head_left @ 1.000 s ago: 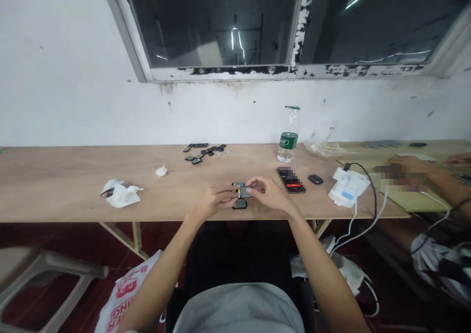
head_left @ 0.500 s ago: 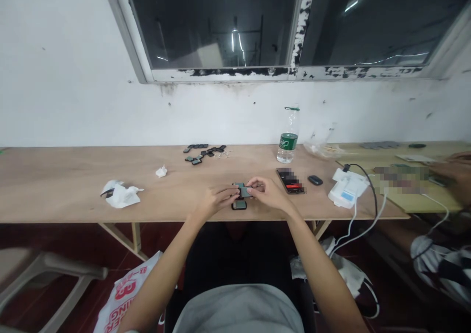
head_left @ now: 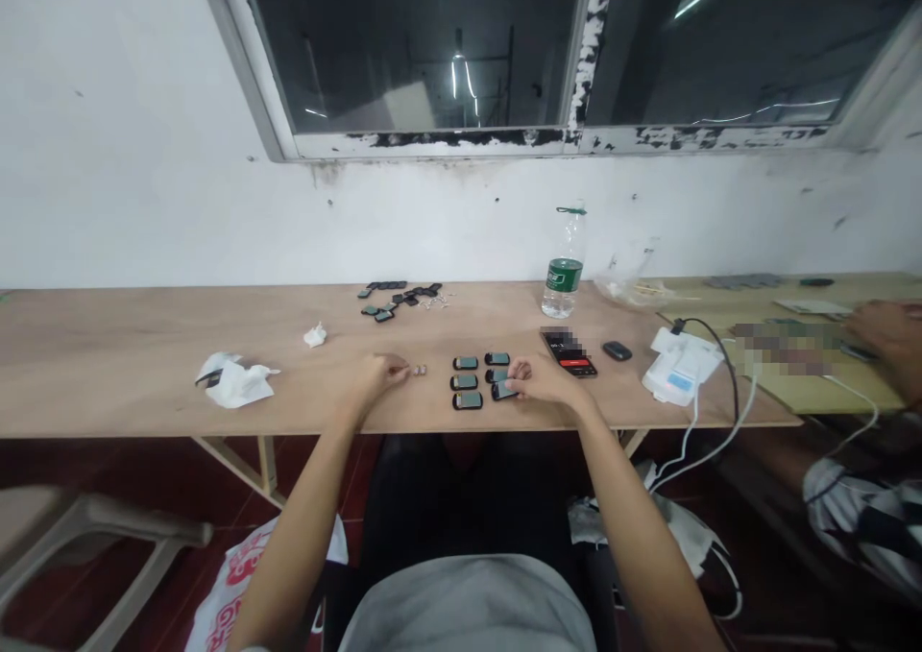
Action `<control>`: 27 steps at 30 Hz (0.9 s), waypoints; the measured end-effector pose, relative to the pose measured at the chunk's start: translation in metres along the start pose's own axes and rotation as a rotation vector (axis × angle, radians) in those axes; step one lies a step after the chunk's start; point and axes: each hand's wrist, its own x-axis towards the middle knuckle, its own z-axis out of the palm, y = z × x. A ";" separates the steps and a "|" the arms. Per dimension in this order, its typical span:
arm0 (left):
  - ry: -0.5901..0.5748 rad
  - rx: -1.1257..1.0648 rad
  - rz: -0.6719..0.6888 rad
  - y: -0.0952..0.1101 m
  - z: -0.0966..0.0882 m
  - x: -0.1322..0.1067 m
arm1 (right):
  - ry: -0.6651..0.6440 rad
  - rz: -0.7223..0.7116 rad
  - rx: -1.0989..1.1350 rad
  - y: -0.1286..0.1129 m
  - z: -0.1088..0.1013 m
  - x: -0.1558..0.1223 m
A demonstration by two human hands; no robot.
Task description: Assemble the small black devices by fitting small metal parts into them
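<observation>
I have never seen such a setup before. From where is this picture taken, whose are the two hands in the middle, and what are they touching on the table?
There is no machine here. The bare hands belong to a person wearing a camera on the head, so you look forward and down as they do. The left hand is beside some tiny pale pieces; whether it holds anything, I cannot tell. The right hand touches a flat dark-rimmed unit, one of six in two columns. The wooden table also bears a phone, white tissue and a water bottle. At far right is another person's hand.
</observation>
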 end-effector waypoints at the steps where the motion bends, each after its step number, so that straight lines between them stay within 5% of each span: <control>1: -0.011 0.006 -0.007 -0.005 0.002 0.000 | -0.019 0.027 0.022 0.003 0.001 0.001; 13: -0.048 -0.058 0.039 -0.028 0.015 0.003 | 0.061 0.076 -0.075 0.006 0.005 0.002; 17: -0.046 -0.061 0.047 -0.031 0.017 0.004 | 0.116 -0.028 -0.187 -0.013 0.005 -0.005; 22: -0.057 -0.054 0.044 -0.035 0.018 0.004 | 0.000 -0.221 -0.243 -0.037 0.021 -0.009; 27: -0.056 -0.059 0.038 -0.032 0.012 0.004 | 0.026 -0.258 -0.321 -0.041 0.040 -0.006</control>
